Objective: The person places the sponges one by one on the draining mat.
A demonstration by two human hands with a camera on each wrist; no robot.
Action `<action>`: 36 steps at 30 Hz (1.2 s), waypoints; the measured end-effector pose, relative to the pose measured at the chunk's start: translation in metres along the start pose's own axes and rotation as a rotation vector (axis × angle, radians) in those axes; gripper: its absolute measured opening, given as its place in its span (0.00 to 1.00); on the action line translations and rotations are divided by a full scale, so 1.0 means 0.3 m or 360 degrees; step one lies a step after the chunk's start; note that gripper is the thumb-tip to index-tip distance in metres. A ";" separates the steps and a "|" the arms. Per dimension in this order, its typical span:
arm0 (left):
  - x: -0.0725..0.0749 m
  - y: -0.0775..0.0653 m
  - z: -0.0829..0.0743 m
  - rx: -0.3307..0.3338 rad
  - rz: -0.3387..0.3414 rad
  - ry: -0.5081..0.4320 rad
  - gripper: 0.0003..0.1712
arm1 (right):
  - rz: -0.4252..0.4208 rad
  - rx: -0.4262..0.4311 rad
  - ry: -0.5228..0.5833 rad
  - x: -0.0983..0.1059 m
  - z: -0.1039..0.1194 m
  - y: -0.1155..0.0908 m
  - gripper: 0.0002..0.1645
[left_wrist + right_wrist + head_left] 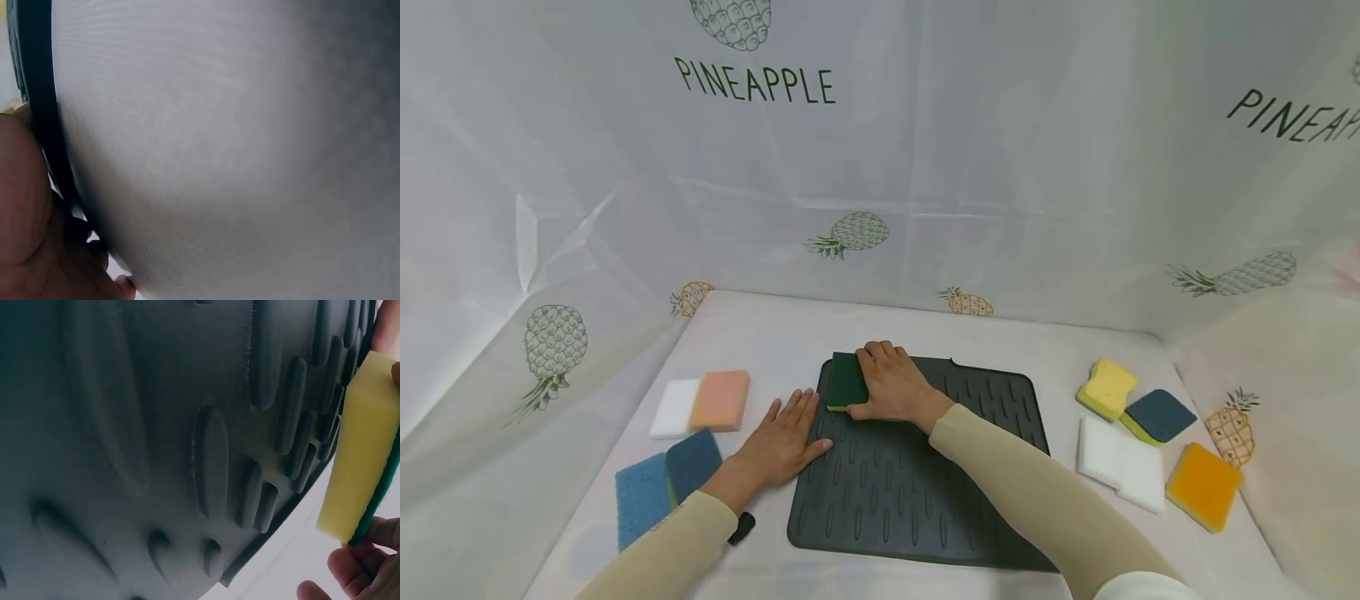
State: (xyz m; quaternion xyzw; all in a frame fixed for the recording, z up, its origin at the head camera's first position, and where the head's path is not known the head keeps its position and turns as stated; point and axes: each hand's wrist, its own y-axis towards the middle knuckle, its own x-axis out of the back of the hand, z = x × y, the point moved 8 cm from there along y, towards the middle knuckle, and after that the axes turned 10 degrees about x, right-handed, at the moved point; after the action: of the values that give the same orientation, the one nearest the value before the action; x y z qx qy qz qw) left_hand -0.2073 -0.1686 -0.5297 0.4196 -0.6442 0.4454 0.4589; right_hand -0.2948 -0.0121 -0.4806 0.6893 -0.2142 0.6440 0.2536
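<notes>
My right hand [892, 385] grips a scrub sponge [846, 382] at the far left corner of a black ribbed mat [887, 492]. In the right wrist view the sponge [362, 450] shows its yellow foam side and dark green scouring layer, with fingers [353, 572] at its lower end and the thumb partly cut off. My left hand [780, 440] lies with spread fingers along the mat's left edge, the thumb over the mat. The left wrist view shows part of that hand [25, 194] beside the mat's dark edge [39, 69]; white surface fills most of it.
On the left lie a white sponge [674, 410], a pink-orange sponge [721, 401], a blue pad [640, 496] and a dark blue sponge [692, 462]. Right of the mat are yellow sponges [1107, 388], a dark-topped sponge [1161, 415], white pads [1138, 475] and an orange sponge [1205, 487].
</notes>
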 end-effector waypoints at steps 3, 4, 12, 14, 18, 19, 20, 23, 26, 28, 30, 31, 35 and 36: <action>-0.006 0.001 -0.001 -0.0003 0.0005 0.0004 0.49 | 0.0029 -0.0007 0.0005 -0.010 0.001 0.001 0.60; -0.008 0.002 -0.001 -0.0003 0.0007 0.0007 0.50 | 0.0035 -0.0010 0.0008 -0.012 0.001 0.001 0.60; 0.001 0.002 -0.005 -0.0022 -0.0004 0.0026 0.50 | 0.0048 -0.0013 0.0015 -0.023 -0.002 -0.001 0.59; 0.006 0.002 -0.004 -0.0026 -0.0009 0.0037 0.50 | 0.0045 -0.0010 0.0018 -0.025 -0.002 0.000 0.59; 0.016 0.004 -0.002 -0.0035 -0.0023 0.0041 0.49 | 0.0060 -0.0012 0.0021 -0.030 -0.004 0.001 0.59; 0.017 0.004 0.000 -0.0037 -0.0021 0.0041 0.49 | 0.0064 -0.0012 0.0020 -0.033 -0.005 0.001 0.59; 0.018 0.005 0.001 -0.0039 -0.0016 0.0038 0.49 | 0.0063 -0.0013 0.0023 -0.034 -0.005 0.001 0.59; 0.017 0.006 0.008 -0.0043 0.0003 0.0046 0.49 | 0.0066 -0.0016 0.0029 -0.041 -0.007 0.001 0.59; 0.012 0.008 0.017 -0.0042 0.0022 0.0061 0.49 | 0.0070 -0.0018 0.0030 -0.045 -0.008 0.001 0.59; 0.009 0.008 0.021 -0.0052 0.0018 0.0065 0.49 | 0.0077 -0.0018 0.0028 -0.048 -0.008 0.001 0.59; 0.005 0.008 0.024 -0.0059 0.0016 0.0065 0.49 | 0.0097 -0.0019 0.0031 -0.051 -0.008 0.001 0.59; 0.004 0.007 0.024 -0.0067 0.0009 0.0060 0.49 | 0.0101 -0.0020 0.0039 -0.052 -0.008 0.000 0.59; 0.002 0.003 0.024 -0.0072 0.0002 0.0049 0.49 | 0.0102 -0.0021 0.0068 -0.057 -0.006 -0.001 0.59; 0.001 0.003 0.025 -0.0070 0.0000 0.0047 0.49 | 0.0099 -0.0021 0.0073 -0.058 -0.005 -0.001 0.59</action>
State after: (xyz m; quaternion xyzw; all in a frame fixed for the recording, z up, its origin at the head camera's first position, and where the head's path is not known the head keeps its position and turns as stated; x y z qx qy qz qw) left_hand -0.2099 -0.1756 -0.5311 0.4027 -0.6472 0.4373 0.4773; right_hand -0.2972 -0.0115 -0.4978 0.6657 -0.2339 0.6658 0.2429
